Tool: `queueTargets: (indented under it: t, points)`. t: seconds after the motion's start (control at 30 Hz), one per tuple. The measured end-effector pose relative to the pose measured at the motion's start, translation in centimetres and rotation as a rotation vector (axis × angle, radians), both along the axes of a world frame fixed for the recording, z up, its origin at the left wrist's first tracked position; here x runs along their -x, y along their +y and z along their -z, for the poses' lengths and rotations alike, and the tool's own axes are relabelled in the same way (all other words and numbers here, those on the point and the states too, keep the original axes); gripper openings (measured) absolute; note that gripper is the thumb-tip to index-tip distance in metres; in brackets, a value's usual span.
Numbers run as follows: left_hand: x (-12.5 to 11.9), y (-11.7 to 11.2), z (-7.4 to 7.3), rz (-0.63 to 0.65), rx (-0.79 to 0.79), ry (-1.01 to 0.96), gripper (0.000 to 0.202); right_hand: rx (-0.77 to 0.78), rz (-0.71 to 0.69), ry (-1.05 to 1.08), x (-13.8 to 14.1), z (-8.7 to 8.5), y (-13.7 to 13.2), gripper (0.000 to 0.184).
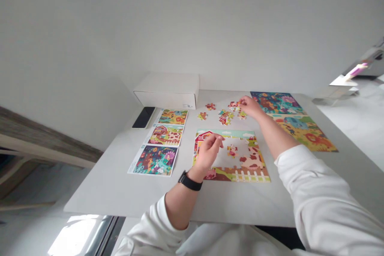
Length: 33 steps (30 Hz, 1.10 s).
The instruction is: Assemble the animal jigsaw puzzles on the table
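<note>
A farm jigsaw puzzle (255, 177) lies partly assembled before me, its border joined around a bare middle with a loose piece (232, 151) in it. Over its left side hovers my left hand (210, 150), fingers curled together; whatever they may hold is hidden. Beyond the puzzle, my right hand (251, 106) reaches to the far cluster of loose pieces, thumb and fingertips pinched on a small puzzle piece (234, 105). Other loose pieces (225, 117) lie just left of and below that hand, with a brown-green piece (202, 116) farther left.
Left of the puzzle lies a sheet with three reference pictures (166, 134), beside a black-screened phone (144, 117). A white box (168, 90) stands at the back against the wall. Two finished puzzles, one dark blue (277, 103) and one yellow (303, 132), lie at the right.
</note>
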<state>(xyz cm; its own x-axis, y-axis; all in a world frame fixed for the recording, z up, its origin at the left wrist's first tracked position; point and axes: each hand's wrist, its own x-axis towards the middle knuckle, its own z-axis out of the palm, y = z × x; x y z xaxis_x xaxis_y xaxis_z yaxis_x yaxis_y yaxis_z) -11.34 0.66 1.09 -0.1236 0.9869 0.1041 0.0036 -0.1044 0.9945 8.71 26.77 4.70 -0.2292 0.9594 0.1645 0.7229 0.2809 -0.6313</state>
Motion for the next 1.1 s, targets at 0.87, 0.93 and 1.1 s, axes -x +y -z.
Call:
queueTargets:
  t: [0.87,0.93,1.1]
  points:
    - [4.8,0.2,-1.9,-0.162,0.013,-0.156,0.040,0.181,-0.155,0.465,-1.7,3.7,-21.1,0.024]
    - [4.6,0.3,-1.7,-0.210,0.008,-0.144,0.040,0.188,-0.145,0.453,-1.7,3.9,-21.2,0.023]
    - [3.0,0.0,-1.4,-0.045,0.078,-0.059,0.036,0.198,-0.131,0.440,-1.7,4.0,-21.5,0.023]
